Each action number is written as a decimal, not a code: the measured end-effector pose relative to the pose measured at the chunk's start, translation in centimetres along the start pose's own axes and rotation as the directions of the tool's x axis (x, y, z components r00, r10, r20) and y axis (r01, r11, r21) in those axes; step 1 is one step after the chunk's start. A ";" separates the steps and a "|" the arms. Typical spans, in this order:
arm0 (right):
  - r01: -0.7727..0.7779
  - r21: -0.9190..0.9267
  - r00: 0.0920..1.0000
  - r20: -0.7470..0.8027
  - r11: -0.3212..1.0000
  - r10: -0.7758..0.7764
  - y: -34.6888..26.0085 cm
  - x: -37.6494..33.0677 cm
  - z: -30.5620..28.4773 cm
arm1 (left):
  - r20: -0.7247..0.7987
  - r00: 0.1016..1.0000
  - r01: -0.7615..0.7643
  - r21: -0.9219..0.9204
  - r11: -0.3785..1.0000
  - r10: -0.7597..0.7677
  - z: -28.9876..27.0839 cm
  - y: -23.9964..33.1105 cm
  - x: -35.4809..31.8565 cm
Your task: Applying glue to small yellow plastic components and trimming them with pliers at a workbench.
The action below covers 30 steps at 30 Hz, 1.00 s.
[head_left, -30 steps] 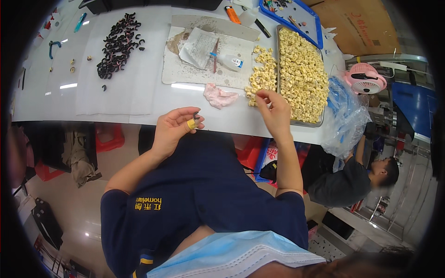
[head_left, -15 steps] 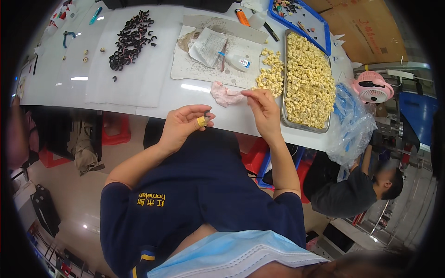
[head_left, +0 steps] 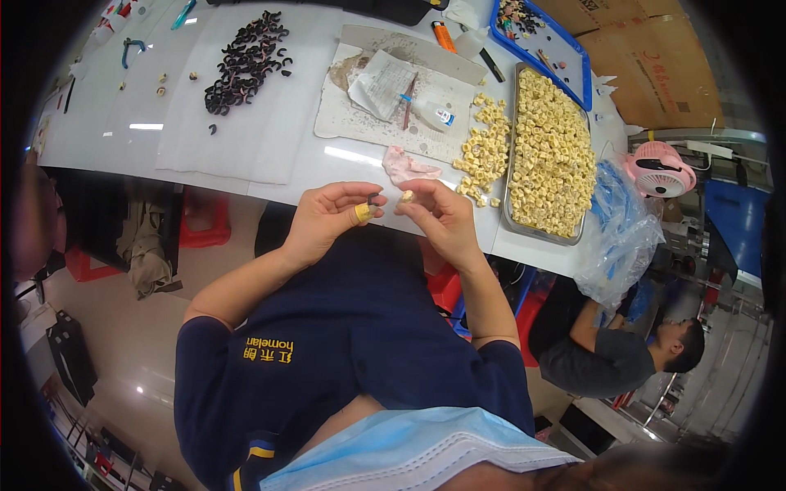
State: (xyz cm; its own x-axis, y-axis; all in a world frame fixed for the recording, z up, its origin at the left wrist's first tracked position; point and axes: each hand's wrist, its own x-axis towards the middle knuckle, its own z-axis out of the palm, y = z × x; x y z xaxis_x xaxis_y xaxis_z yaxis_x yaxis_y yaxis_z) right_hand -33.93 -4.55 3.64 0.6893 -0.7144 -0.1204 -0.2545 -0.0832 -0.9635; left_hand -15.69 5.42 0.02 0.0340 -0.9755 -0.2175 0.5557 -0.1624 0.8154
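Note:
My left hand (head_left: 326, 222) pinches a small dark curved piece (head_left: 372, 199) between thumb and fingertips, and yellow tape (head_left: 363, 213) is wrapped round the thumb. Just to its right, my right hand (head_left: 446, 222) grips a small pale yellow piece (head_left: 407, 196) at its fingertips. The two pieces face each other a short gap apart, above the table's near edge. Beyond my right hand, loose yellow pieces (head_left: 483, 151) lie beside a metal tray (head_left: 509, 214) heaped with more of them. A pile of black curved pieces (head_left: 246, 65) rests on a white sheet at the far left.
A crumpled pink cloth (head_left: 405, 168) lies just beyond my hands. Behind it, a stained board (head_left: 336, 123) carries paper, a thin stick and a small bottle (head_left: 434, 116). A blue tray (head_left: 583, 82), a pink fan (head_left: 659, 169) and a co-worker (head_left: 606, 352) are at the right.
My right hand has come left and nearer, from beside the pink cloth to my left hand, with a yellow piece now showing in its fingertips. My left hand still holds the dark piece.

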 end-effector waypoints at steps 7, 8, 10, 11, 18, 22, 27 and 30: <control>0.219 -0.033 0.965 -0.139 0.975 -0.222 0.8 -0.2 0.7 | 0.041 0.998 0.058 -0.027 0.998 -0.057 0.0 0.2 0.2; 0.236 -0.028 0.965 -0.114 0.971 -0.238 0.8 -0.2 0.7 | 0.045 0.997 0.060 -0.038 0.997 -0.058 0.0 0.3 0.2; 0.254 -0.021 0.963 -0.091 0.967 -0.254 1.0 -0.3 0.6 | 0.054 0.997 0.059 -0.041 0.997 -0.057 0.1 0.3 0.3; 0.278 -0.085 0.956 -0.078 0.957 -0.284 1.4 -0.4 0.6 | 0.062 0.997 0.057 -0.046 0.997 -0.054 0.1 0.4 0.3; 0.541 -0.378 0.806 -0.021 0.751 -0.592 0.6 0.4 0.2 | 0.083 0.995 0.060 -0.088 0.994 -0.052 0.5 0.6 0.4; 0.611 -0.483 0.732 0.043 0.627 -0.680 0.0 1.1 -0.2 | 0.105 0.992 0.088 -0.122 0.989 -0.076 0.8 0.8 0.4; 0.638 -0.471 0.708 0.045 0.610 -0.705 0.0 1.2 -0.1 | 0.120 0.987 0.121 -0.121 0.985 -0.106 1.0 1.3 0.5; 0.642 -0.457 0.707 0.041 0.616 -0.706 0.3 1.2 -0.2 | 0.161 0.981 0.129 -0.092 0.987 -0.113 0.9 1.4 0.8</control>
State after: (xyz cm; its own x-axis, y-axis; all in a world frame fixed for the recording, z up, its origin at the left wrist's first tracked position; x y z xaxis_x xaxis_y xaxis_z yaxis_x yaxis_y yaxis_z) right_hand -33.29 -5.54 3.20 0.6943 -0.4179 0.5859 -0.0244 -0.8274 -0.5611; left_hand -15.60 4.25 1.49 -0.1630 -0.9620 -0.2192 0.6295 -0.2725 0.7277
